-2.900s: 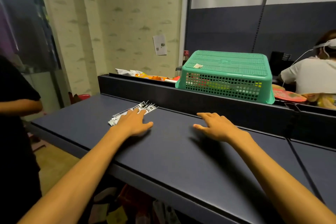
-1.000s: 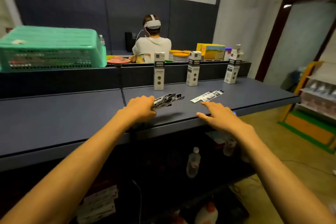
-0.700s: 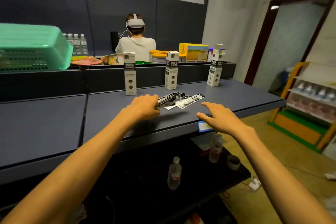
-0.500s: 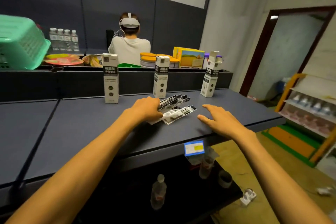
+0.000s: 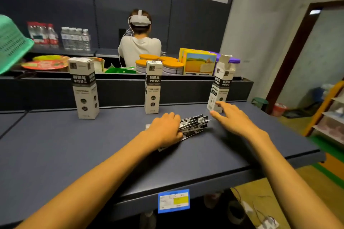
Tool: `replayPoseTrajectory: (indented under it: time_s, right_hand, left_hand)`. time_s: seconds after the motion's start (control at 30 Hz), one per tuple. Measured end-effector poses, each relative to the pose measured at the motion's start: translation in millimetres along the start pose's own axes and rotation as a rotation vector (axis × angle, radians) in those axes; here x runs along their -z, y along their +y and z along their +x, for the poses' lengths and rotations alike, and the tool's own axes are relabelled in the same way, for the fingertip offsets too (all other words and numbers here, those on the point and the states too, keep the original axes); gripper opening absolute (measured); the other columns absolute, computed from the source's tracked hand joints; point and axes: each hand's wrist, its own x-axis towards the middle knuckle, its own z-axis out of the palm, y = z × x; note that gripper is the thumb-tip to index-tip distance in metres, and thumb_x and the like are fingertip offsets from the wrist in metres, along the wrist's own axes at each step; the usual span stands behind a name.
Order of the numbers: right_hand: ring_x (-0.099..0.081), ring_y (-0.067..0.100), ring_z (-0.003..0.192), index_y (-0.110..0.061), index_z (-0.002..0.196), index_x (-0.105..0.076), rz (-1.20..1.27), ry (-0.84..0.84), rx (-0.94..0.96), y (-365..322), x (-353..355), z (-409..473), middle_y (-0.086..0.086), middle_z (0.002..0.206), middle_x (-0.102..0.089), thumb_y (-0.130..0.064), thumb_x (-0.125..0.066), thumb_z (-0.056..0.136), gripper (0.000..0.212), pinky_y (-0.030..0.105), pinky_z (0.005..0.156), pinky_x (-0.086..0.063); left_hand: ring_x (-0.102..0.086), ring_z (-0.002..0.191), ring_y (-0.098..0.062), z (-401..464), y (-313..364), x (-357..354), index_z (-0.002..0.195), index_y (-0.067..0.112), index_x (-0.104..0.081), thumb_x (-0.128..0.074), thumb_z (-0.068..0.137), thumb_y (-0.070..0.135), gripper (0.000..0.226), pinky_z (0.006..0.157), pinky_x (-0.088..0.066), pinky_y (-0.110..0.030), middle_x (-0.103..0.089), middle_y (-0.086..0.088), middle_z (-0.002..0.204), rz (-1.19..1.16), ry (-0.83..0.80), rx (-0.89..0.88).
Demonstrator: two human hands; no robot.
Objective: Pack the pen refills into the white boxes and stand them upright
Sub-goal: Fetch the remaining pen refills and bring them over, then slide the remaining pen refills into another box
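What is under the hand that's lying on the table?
Under the left hand lies a bunch of pen refill packets on the table. Their black-and-white ends stick out past the fingers; the parts beneath the hand are hidden.

"刷题笔 中性替芯" on white boxes [image 5: 84, 87]

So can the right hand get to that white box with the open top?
Probably yes. The right hand is open, its fingertips already at the foot of the open-topped box, with nothing between them.
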Motion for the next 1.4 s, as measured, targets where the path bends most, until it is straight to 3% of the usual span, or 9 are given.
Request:
replayPoseTrajectory:
  time_s: [0.4, 0.5, 0.67, 0.8, 1.0, 1.17, 1.3, 1.4]
  right_hand:
    - [-0.042, 0.024, 0.131, -0.025, 0.145, -0.036, 0.022, -0.04, 0.281, 71.2, 28.5, 34.1, 0.003, 0.147, -0.043, -0.055, -0.046, 0.094, 0.06, 0.047, 0.105, -0.041]
    - [-0.038, 0.023, 0.135, -0.024, 0.147, -0.034, -0.018, -0.036, 0.325, 87.8, 32.7, 38.6, 0.001, 0.149, -0.041, -0.053, -0.045, 0.095, 0.06, 0.046, 0.107, -0.035]
    - [-0.032, 0.023, 0.139, -0.026, 0.149, -0.029, -0.035, -0.04, 0.343, 107.0, 34.0, 49.7, 0.001, 0.153, -0.035, -0.054, -0.043, 0.096, 0.062, 0.046, 0.111, -0.029]
    - [-0.028, 0.021, 0.141, -0.026, 0.15, -0.027, -0.034, -0.059, 0.334, 115.3, 32.0, 62.2, 0.001, 0.155, -0.032, -0.056, -0.042, 0.095, 0.064, 0.045, 0.113, -0.026]
    - [-0.025, 0.02, 0.143, -0.026, 0.151, -0.025, -0.036, -0.067, 0.299, 119.8, 32.1, 81.5, 0.0, 0.156, -0.028, -0.055, -0.04, 0.096, 0.064, 0.043, 0.114, -0.023]
    - [-0.026, 0.019, 0.142, -0.027, 0.151, -0.025, -0.042, -0.059, 0.273, 128.4, 29.9, 92.5, -0.001, 0.156, -0.029, -0.057, -0.04, 0.095, 0.065, 0.041, 0.114, -0.024]
    - [-0.028, 0.018, 0.142, -0.028, 0.151, -0.023, -0.016, -0.039, 0.257, 133.5, 31.4, 99.7, -0.001, 0.155, -0.03, -0.059, -0.041, 0.094, 0.067, 0.04, 0.113, -0.027]
    - [-0.031, 0.019, 0.14, -0.027, 0.151, -0.022, 0.017, -0.034, 0.258, 136.2, 35.7, 101.0, 0.0, 0.155, -0.032, -0.058, -0.041, 0.095, 0.067, 0.04, 0.111, -0.03]
  left_hand:
    - [-0.043, 0.113, -0.025, 53.8, 64.2, -3.3, 0.122, 0.013, -0.045, -0.05, 0.091, 0.047, 0.045, 0.094, -0.039, -0.041, -0.048, -0.009, 0.125, 0.033, -0.104, 0.272]
    - [-0.046, 0.114, -0.025, 62.5, 75.1, -0.8, 0.128, 0.015, -0.042, -0.055, 0.09, 0.042, 0.048, 0.094, -0.042, -0.04, -0.049, -0.008, 0.129, -0.038, -0.093, 0.323]
    - [-0.052, 0.118, -0.024, 79.5, 69.0, 12.2, 0.147, 0.026, -0.024, -0.068, 0.083, 0.037, 0.078, 0.098, -0.046, -0.041, -0.046, -0.007, 0.141, -0.295, -0.184, 0.402]
    - [-0.041, 0.132, -0.026, 97.4, 62.6, 21.5, 0.149, 0.027, -0.023, -0.071, 0.079, 0.047, 0.087, 0.106, -0.037, -0.041, -0.037, -0.005, 0.149, -0.401, -0.268, 0.377]
    - [-0.045, 0.129, -0.023, 141.9, 63.8, 19.6, 0.146, 0.018, -0.029, -0.072, 0.078, 0.048, 0.086, 0.098, -0.039, -0.031, -0.043, -0.008, 0.145, -0.497, 0.009, 0.363]
    - [-0.049, 0.125, -0.022, 188.4, 83.4, 9.7, 0.145, 0.017, -0.026, -0.081, 0.07, 0.043, 0.097, 0.087, -0.046, -0.025, -0.049, -0.006, 0.139, -0.739, 0.214, 0.301]
    - [-0.058, 0.116, -0.021, 211.5, 89.4, -3.6, 0.133, 0.022, -0.028, -0.084, 0.065, 0.043, 0.09, 0.095, -0.05, -0.043, -0.059, -0.002, 0.128, -0.804, 0.329, 0.294]
    - [-0.06, 0.113, -0.018, 210.3, 87.4, -0.9, 0.121, 0.026, -0.036, -0.083, 0.069, 0.034, 0.071, 0.091, -0.052, -0.039, -0.061, 0.001, 0.123, -0.841, 0.438, 0.25]
